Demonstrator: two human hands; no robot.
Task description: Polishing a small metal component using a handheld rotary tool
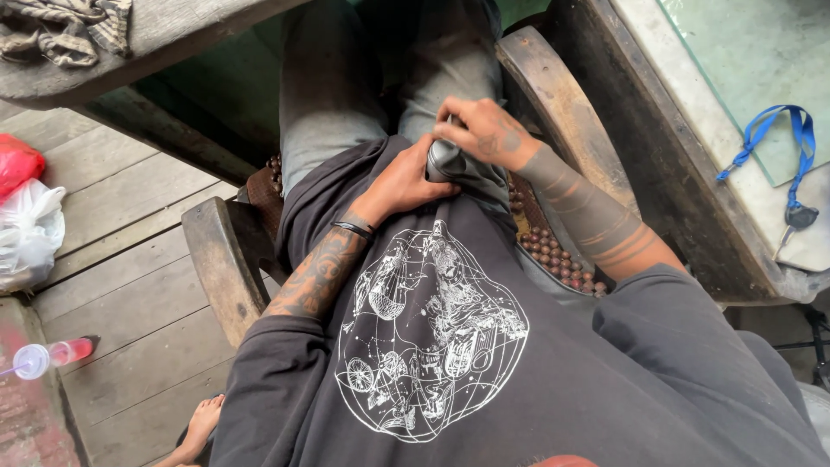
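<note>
I sit in a wooden armchair (pixel 226 259) and look down at my lap. My left hand (pixel 405 180) is wrapped around a small grey cylindrical object (pixel 444 159) resting on my thigh. My right hand (pixel 484 131) sits on top of the same object, with its fingers curled over the upper end. Most of the object is hidden under the two hands. I wear a dark shirt (pixel 432 346) with a white print and grey trousers (pixel 328 95).
A beaded seat cover (pixel 558 255) shows beside my right hip. At right stands a desk with a glass pane (pixel 743 60), a blue lanyard with keys (pixel 782 138) on it. White (pixel 30 233) and red (pixel 15 163) plastic bags and a pink drink cup (pixel 52 355) lie left on the plank floor.
</note>
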